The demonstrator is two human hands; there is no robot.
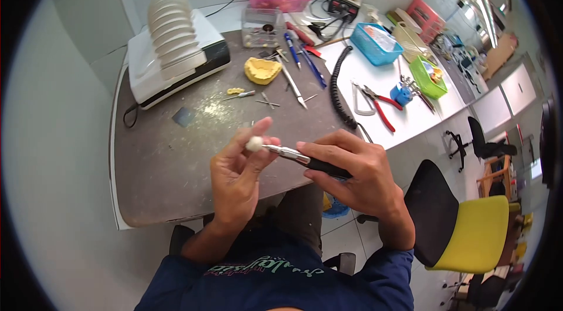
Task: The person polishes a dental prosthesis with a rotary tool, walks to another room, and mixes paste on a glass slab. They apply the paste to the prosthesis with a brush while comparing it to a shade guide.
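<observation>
My right hand (355, 167) is wrapped round a rotary handpiece (291, 154) with a silver nose and a dark body, held above the front part of the bench. Its nose points left toward my left hand (236, 176). At that end is a small round white buffing tip (254, 144), and the fingers and thumb of my left hand are closed around it. My fingers partly cover where the tip meets the handpiece. Beyond my hands lie a yellow dental cast (262, 70), a small yellow piece (235, 91) and several thin metal burs (268, 100).
A white dust extractor (176, 59) with a ribbed hood stands at the back left. Pens (292, 50), a white-handled knife (293, 85) and a coiled black cord (335, 88) lie to the right. Red-handled pliers (382, 109), a blue basket (375, 47) and a green basket (428, 79) sit farther right.
</observation>
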